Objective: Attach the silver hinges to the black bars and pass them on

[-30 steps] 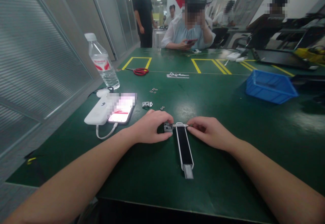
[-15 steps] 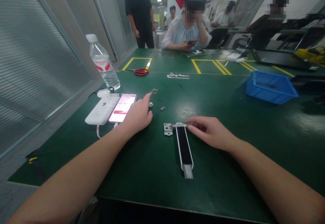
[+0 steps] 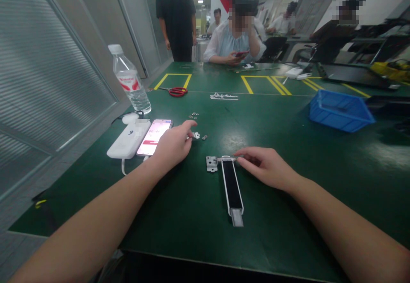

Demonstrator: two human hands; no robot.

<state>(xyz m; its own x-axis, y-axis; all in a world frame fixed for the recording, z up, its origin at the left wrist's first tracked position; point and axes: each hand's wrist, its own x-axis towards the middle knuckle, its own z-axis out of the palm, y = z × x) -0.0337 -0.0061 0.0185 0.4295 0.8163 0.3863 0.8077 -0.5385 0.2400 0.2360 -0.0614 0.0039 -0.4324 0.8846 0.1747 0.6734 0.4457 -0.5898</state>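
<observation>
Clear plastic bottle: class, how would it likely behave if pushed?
The bottle would probably tip if pushed near its cap, being tall and narrow. Once down, its rounded body might roll. Its thin-looking walls would likely flex under a firm squeeze.

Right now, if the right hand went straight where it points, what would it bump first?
Probably the silver rod across the top of the black strip. The right hand has its fingertips by the rod's end, maybe touching; depth is hard to tell.
</observation>
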